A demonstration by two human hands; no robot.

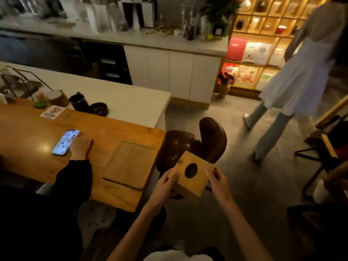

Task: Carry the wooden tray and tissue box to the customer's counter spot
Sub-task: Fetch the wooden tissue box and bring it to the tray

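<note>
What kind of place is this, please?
Probably a café or small shop: a wooden counter with a no-smoking sign, lit display shelves of goods, and a back counter crowded with bottles and supplies.

Wooden tissue box (190, 173) gripped between both hands, left hand (165, 182) on its near-left corner, right hand (216, 178) on its right edge, held off the desk (28, 129) over a brown padded stool (180, 146). Wooden tray (130, 163) flat near the desk's end. Phone (66, 142) beside a seated person's hand (81, 146); seemingly a lit screen.
</note>
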